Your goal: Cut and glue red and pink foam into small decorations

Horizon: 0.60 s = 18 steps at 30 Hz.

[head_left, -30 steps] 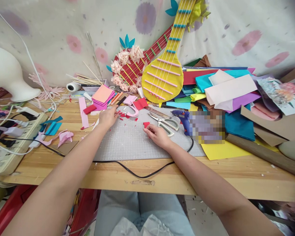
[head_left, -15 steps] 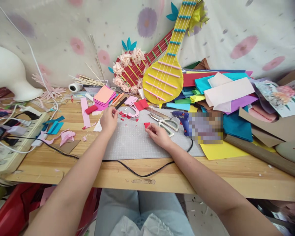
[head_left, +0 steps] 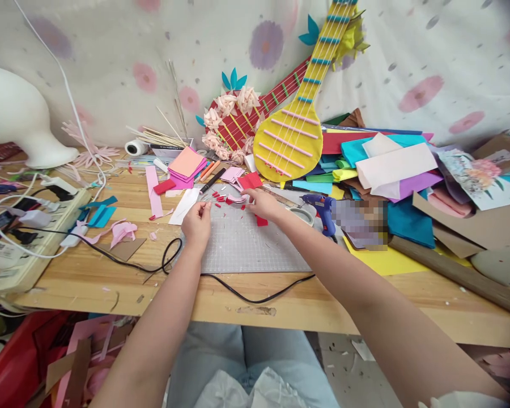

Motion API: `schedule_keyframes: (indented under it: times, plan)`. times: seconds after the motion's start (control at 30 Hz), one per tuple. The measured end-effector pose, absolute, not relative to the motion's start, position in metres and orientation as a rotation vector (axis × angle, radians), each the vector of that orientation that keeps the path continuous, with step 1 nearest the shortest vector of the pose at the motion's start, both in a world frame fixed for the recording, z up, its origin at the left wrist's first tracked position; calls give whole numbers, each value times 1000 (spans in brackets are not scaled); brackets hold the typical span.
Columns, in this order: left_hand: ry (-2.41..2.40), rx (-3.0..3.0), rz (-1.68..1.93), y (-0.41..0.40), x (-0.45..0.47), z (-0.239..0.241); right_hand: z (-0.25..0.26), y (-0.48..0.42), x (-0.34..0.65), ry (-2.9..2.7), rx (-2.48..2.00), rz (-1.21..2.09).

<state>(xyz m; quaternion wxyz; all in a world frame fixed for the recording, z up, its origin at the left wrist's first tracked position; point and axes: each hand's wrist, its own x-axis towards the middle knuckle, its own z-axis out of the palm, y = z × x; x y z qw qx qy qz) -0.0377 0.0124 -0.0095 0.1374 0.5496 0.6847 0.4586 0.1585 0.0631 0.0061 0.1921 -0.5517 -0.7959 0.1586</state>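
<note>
My left hand (head_left: 197,224) is closed in a pinch above the left side of the grey cutting mat (head_left: 246,249); whatever is between its fingertips is too small to make out. Near it lie several small red rolled pieces (head_left: 220,199). My right hand (head_left: 261,204) is over the middle of the mat, fingers bent together, fingertips at a curved pink strip (head_left: 237,199); what they hold is hidden. Below that hand lies a small red piece (head_left: 261,221). Just behind it is a larger red piece (head_left: 250,181). Scissors (head_left: 304,215) lie partly covered by my right hand and forearm.
A blue glue gun (head_left: 323,212) stands right of the mat, its black cable (head_left: 246,300) looping along the front. A power strip (head_left: 38,243) is at left. Yellow (head_left: 288,141) and red (head_left: 233,127) lute-shaped crafts lean behind. Coloured sheets (head_left: 391,164) are piled at right.
My right hand has left the small red piece on the mat and moved up and left to the pink strip. My left hand stays pinched, slightly lower. The view has shifted a little.
</note>
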Motion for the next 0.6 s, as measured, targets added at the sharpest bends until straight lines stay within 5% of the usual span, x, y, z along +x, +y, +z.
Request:
schedule_keyframes:
  times: [0.6]
  plan:
    - [2298,1537,1106,14,-43,-7,22,90,195,-2051,-1668,-44]
